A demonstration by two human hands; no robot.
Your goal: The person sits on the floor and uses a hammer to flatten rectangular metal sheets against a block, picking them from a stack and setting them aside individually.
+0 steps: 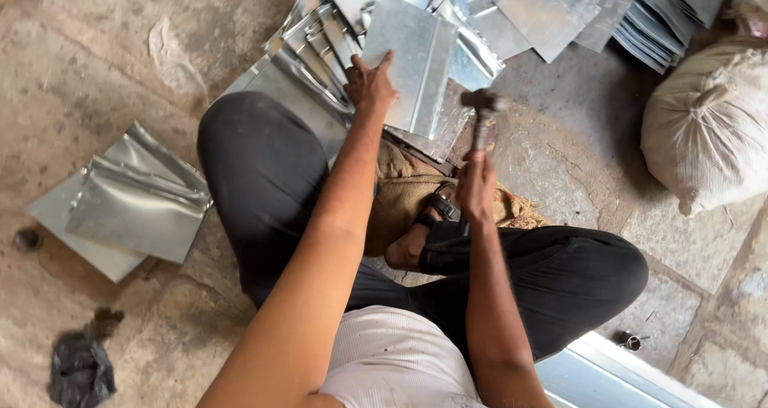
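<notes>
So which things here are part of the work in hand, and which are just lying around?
In use:
left hand on a folded metal sheet
right hand gripping a hammer

Lying about:
metal sheets on the floor at left
white sack
dark rag

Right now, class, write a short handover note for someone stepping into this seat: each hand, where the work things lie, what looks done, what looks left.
Left hand: grips the edge of a folded metal sheet, held tilted over the anvil strip.
Right hand: closed on the hammer, head raised beside the sheet.
Things: large pile of sheets ahead; small stack of bent sheets on the floor to the left; sack to the right.
Done: likely the small left stack.
Left: likely the sheet in hand and the big pile.
</notes>
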